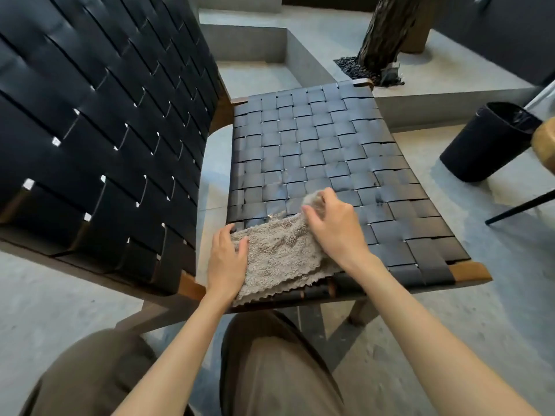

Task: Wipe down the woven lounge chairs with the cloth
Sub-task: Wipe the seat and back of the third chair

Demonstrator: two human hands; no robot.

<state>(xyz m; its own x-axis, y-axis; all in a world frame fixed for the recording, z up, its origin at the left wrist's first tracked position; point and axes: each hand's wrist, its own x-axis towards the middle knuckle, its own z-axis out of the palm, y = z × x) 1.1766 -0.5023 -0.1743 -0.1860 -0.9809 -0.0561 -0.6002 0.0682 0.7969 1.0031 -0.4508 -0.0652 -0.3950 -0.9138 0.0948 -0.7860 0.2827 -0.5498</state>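
Note:
A grey-beige fluffy cloth [279, 253] lies on the near left corner of a black woven seat [324, 151] with a wooden frame. My left hand [226, 261] rests flat on the cloth's left edge, fingers spread. My right hand [330, 223] is at the cloth's far right corner and pinches a bunched bit of it between curled fingers and thumb. A second black woven chair [99, 115] fills the left of the view, its surface tilted up toward me.
A black bin [486, 142] with a liner stands on the concrete floor at the right, beside a wooden round edge [545, 145] and a thin black leg [519, 208]. Behind the seat are concrete steps [450, 94] and a dark tree trunk [387, 37]. My knees are below.

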